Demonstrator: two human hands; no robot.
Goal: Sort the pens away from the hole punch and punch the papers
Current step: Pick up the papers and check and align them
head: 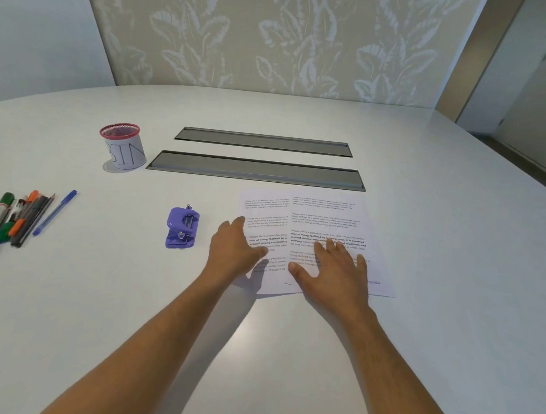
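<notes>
I see both hands flat, fingers straight: the left hand [234, 249] on the left edge of the papers [325, 222], the right hand [335, 268] on top. The hole punch [181, 228] lies just left of the papers; the pens [12, 219] lie well apart at the table's [288, 351] left edge.

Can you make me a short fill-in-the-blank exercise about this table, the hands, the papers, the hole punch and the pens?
1. Both the left hand and the right hand rest on the white printed ____.
2. The small hole punch is ____ in colour.
3. The red-rimmed mesh cup wears a paper label reading ____.
4. The pile of pens and markers lies to the ____ of the hole punch.

Missing words: papers; purple; BIN; left
</notes>
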